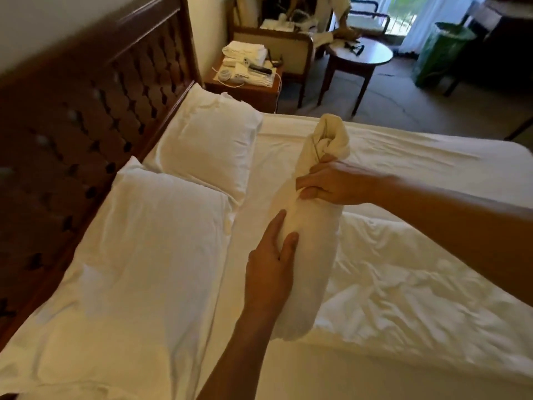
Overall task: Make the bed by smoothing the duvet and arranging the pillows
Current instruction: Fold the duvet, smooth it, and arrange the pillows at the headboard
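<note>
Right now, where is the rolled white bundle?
Head view, centre: the rolled bundle is held above the bed, right of two pillows, both hands gripping it.

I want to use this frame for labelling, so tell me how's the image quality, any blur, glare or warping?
Head view: wide-angle warping bends the headboard and bed edges; warm, dim light tints the pillows yellowish; the window at top right is blown out; the right hand and forearm show slight motion blur, while the left hand on the rolled duvet is sharper.
</note>
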Available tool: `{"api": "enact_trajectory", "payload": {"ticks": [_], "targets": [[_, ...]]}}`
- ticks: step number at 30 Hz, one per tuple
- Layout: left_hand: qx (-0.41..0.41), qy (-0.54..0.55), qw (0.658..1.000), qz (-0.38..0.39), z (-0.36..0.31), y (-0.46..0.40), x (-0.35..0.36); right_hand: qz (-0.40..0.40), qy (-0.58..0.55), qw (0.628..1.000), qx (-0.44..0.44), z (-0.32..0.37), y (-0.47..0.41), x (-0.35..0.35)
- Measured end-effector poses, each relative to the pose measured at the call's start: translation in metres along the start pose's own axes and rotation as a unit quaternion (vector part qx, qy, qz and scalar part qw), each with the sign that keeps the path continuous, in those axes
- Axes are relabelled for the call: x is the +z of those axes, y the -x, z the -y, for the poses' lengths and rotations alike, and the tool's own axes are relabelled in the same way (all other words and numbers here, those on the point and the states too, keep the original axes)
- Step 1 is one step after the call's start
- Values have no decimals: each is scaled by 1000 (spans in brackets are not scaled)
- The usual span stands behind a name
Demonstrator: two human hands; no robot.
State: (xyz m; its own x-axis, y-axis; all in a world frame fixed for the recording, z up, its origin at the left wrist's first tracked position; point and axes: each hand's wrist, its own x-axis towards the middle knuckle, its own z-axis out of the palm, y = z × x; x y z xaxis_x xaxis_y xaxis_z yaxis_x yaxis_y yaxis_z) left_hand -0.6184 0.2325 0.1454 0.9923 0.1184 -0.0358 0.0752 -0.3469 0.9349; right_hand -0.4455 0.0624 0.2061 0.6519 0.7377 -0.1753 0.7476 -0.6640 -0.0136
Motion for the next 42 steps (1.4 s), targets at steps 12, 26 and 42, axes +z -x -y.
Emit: {"api": "enact_trajectory", "payload": {"ticks": [12,26,42], "targets": [[4,-8,1000,-30,-95,61,225,-16,-61,998,21,-137,193,40],[-59,32,997,41,-84,85,448,1,-28,997,72,-277,352,168],[-66,-183,972,132,30,122,670,18,-76,995,64,-378,436,404]]}}
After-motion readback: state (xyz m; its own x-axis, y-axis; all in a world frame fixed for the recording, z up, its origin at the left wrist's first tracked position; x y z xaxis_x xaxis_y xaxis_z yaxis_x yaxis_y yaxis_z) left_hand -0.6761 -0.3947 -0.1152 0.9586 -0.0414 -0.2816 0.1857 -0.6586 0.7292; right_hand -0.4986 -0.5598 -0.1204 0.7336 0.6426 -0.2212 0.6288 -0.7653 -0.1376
